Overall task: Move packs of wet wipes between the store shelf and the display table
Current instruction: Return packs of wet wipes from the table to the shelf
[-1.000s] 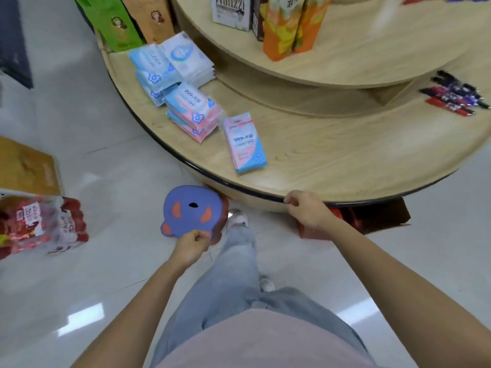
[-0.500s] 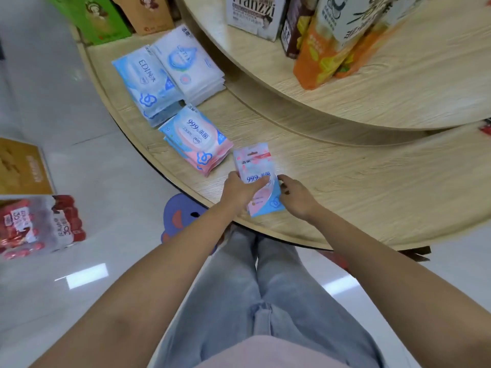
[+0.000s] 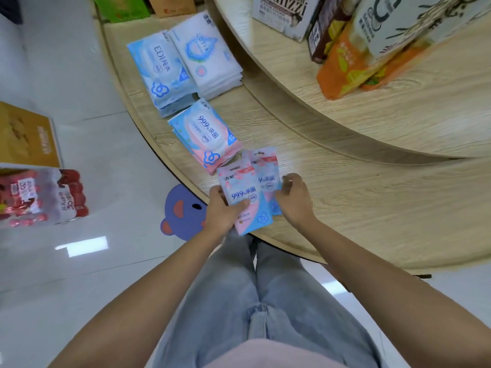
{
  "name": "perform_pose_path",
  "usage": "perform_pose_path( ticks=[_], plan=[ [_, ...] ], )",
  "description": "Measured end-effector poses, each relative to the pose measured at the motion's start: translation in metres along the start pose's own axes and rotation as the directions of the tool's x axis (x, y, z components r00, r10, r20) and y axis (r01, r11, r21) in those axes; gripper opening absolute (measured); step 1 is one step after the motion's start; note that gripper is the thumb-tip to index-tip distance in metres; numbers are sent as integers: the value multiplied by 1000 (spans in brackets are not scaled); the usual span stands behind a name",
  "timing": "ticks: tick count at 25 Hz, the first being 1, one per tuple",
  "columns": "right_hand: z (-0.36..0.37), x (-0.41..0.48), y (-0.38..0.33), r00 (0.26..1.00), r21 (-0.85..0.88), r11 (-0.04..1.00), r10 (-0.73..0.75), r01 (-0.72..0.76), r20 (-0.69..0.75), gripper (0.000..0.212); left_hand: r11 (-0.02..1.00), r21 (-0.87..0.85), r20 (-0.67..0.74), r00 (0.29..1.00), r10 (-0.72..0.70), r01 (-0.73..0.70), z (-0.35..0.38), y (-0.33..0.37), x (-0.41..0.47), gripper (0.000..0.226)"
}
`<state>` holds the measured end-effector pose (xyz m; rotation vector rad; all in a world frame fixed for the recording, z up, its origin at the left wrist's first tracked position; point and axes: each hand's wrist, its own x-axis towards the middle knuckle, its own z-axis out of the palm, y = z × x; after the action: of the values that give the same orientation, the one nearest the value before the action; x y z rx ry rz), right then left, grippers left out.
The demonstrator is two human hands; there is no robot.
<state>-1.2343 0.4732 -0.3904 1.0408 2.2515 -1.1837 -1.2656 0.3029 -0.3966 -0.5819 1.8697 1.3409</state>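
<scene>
- Glossy pale floor tiles (image 3: 66, 75) fill the left; the round wooden display table (image 3: 372, 208) curves across the right.
- At the table's near edge, the left hand (image 3: 220, 211) grips the front pack (image 3: 245, 200) by its left side, thumb across the printed face. The pack's lower end overhangs the rim.
- Partly tucked behind it, the rear pack (image 3: 267, 171) lies on the wood.
- The right hand (image 3: 295, 197) curls onto the rear pack's right edge, near the left hand but apart from it.
- Both packs look light, soft and slick-filmed, so pinching the flat sealed borders should hold better than squeezing the pillowy middle.

Wipe packs (image 3: 207, 136) on wooden table (image 3: 372, 208)
</scene>
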Motion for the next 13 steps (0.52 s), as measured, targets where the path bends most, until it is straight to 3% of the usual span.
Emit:
perform_pose_path(
  ticks=[7,13],
  plan=[
    [24,16,-30,975,-191,957,217,-220,-36,88,974,-220,39,998,-48,55,-31,-27,-22,45],
    [31,23,-21,957,5,959,284,-285,59,77,929,-359,26,995,-92,96,-34,-32,-52,38]
  ],
)
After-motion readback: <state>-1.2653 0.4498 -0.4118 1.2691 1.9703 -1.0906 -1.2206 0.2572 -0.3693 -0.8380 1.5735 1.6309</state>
